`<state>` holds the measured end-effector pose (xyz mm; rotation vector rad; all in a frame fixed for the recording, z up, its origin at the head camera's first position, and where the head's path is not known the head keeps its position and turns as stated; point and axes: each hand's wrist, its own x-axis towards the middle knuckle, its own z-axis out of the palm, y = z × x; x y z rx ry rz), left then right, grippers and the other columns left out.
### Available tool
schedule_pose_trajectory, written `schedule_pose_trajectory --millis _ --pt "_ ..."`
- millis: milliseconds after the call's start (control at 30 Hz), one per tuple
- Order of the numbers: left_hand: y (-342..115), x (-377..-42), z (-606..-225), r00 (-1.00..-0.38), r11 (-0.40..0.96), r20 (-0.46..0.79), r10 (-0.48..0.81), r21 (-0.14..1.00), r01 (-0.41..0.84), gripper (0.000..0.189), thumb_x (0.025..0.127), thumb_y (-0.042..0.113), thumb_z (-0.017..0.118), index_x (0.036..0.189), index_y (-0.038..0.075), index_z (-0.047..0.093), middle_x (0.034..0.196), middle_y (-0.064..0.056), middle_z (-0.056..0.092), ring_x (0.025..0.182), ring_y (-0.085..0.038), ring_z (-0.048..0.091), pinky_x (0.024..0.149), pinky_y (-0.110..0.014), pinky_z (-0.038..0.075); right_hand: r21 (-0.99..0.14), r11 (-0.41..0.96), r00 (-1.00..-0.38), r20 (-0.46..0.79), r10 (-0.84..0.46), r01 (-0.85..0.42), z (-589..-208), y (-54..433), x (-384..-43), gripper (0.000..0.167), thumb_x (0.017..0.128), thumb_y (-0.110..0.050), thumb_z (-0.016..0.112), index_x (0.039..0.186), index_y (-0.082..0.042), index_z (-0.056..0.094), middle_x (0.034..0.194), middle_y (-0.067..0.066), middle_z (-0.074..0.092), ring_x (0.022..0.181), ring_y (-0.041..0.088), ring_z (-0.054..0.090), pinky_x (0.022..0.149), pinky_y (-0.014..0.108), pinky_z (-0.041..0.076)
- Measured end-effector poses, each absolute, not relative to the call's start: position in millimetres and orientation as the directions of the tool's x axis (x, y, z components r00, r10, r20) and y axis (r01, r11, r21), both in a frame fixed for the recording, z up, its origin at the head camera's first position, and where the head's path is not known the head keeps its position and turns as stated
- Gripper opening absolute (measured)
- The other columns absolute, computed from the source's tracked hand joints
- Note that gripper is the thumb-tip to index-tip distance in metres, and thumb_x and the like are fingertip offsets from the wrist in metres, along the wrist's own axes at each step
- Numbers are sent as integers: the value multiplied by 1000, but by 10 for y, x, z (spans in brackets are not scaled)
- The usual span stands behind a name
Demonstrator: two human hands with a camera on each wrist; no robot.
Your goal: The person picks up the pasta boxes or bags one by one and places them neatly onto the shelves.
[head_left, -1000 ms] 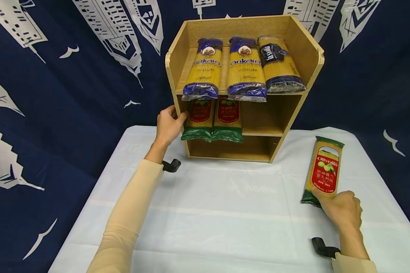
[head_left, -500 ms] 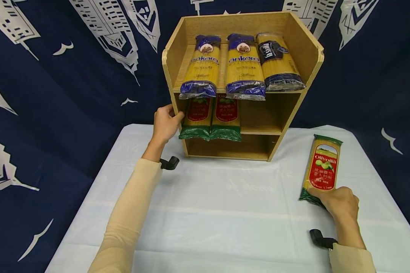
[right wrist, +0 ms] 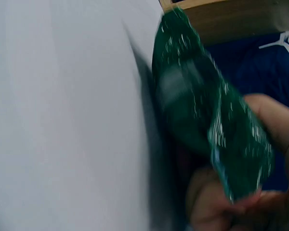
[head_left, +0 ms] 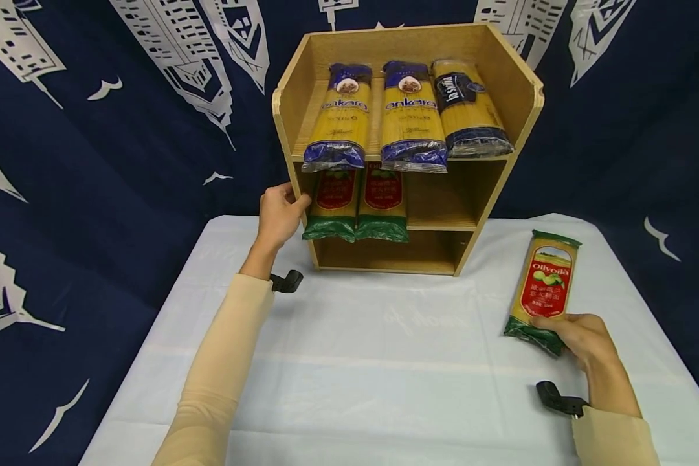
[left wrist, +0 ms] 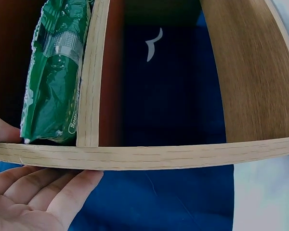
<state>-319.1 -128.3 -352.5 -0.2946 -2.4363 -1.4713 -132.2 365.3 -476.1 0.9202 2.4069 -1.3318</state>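
Observation:
My left hand (head_left: 279, 217) grips the left side panel of a small wooden shelf unit (head_left: 408, 268). In the left wrist view its thumb lies inside the panel (left wrist: 173, 156) and the fingers lie along the outside, beside a green pack end (left wrist: 55, 101). At the right of the table, my right hand (head_left: 588, 340) holds a pack of spaghetti (head_left: 547, 285) with a red Olivoilà label by its green lower end. Thumb on top, the other fingers mostly hidden under it. Blurred in the right wrist view, the green end (right wrist: 197, 106) shows close over the white cloth.
Two yellow-and-blue Ankara packs (head_left: 342, 120) and a dark-labelled pasta pack (head_left: 472, 110) lie on the top shelf. Two green-ended spaghetti packs (head_left: 382, 200) lie left on the middle shelf. A white cloth (head_left: 384, 362) covers the table; a dark blue curtain (head_left: 122, 181) hangs behind.
My right hand has shifted its hold, and the near end of the spaghetti pack has come up and shows more of its green wrapper. My left hand stays on the shelf panel.

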Motion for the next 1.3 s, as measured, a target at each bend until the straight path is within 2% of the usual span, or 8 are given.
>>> schedule_pose_trajectory --millis 167,267,467,533,700,767,867,1300 --pt "-1320 -3186 -3540 -938 471 347 15 825 313 26 96 9 63 116 -4 74 102 -19 75 99 -25 71 84 -42 57 -791 313 -849 -463 256 526 -4872 3629 -1268 69 93 -38 74 131 15 51 101 -1 61 88 12 55 69 27 52" --pt "-1320 -3197 -3537 -936 467 351 28 823 323 27 96 9 63 117 -4 74 102 -19 75 100 -26 71 86 -43 58 -826 253 -861 -453 232 503 -4888 3595 -1207 65 94 -34 74 131 14 51 93 -11 63 83 4 58 71 23 53" --pt "-1298 -3211 -3523 -934 460 356 37 824 332 26 96 9 63 114 -4 75 99 -19 75 98 -27 71 85 -43 58 -855 149 -862 -467 195 497 -4870 3533 -1087 65 95 -25 73 136 16 43 88 -14 66 80 3 62 71 23 55" --pt "-1293 -3215 -3521 -933 464 358 38 820 334 25 95 10 64 112 -4 76 97 -19 76 96 -26 71 84 -43 58 -874 66 -868 -466 172 482 -4872 3527 -1049 52 95 -20 73 130 11 48 88 -14 68 81 4 64 71 23 56" --pt "-1294 -3226 -3521 -930 477 365 34 812 336 23 95 11 64 107 -3 78 92 -17 76 92 -24 69 80 -40 56 -868 -269 -884 -456 98 418 -4874 3556 -973 3 99 -7 66 100 -11 66 91 -6 74 82 8 70 70 24 59" --pt "-1296 -3227 -3522 -930 484 366 30 809 334 23 95 11 64 106 -3 78 91 -17 76 91 -23 69 79 -40 56 -842 -366 -889 -451 75 396 -4877 3573 -939 14 100 -6 62 92 -15 70 92 -3 75 83 10 71 70 24 59" --pt "-1297 -3225 -3524 -931 486 363 28 809 330 22 95 11 64 106 -3 78 90 -17 76 90 -23 69 78 -39 55 -838 -403 -901 -428 64 369 -4892 3581 -870 19 102 -7 60 91 -17 73 94 -3 75 84 9 71 70 24 58" --pt "-1284 -3214 -3547 -941 492 336 31 814 307 23 96 13 64 108 -1 78 93 -16 76 88 -22 67 74 -35 54 -938 -258 -954 -271 131 231 -5041 3398 -525 29 101 0 59 101 -25 75 102 -5 76 88 8 71 72 23 58"
